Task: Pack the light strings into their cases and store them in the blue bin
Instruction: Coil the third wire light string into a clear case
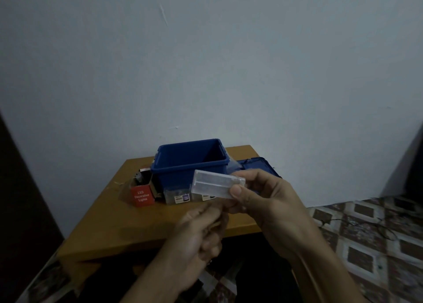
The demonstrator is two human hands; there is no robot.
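At frame centre, my right hand [263, 202] pinches the light, rigid, slippery clear plastic rectangular case [217, 185] by its end; my left hand [201, 229] is curled, contents unclear.

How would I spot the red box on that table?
Find the blue bin on the wooden table. The red box stands just left of its front corner. Unlike the clear cases beside it, it is red with white "LED Decorative Lights" lettering.

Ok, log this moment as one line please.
right hand: holding clear case | left hand: curled below case | blue bin: open on table
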